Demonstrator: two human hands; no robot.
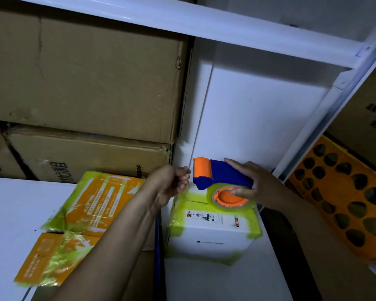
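Centre frame, my right hand (258,181) grips the tape dispenser (225,171) on the white box (211,235); my left hand (172,183) is curled, hold unclear.

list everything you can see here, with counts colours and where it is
tape dispenser: 1, blue and orange, at the white box's top
white box: 1, white with yellow-green tape, bottom centre
flat packages: 2, orange with yellow-green tape, lower left
cartons: 2, brown, stacked upper left
shelf frame: 1, white, top and right
holed tray: 1, orange, right edge
left hand: 1, fingers curled beside the tape dispenser's roller
right hand: 1, grips the tape dispenser
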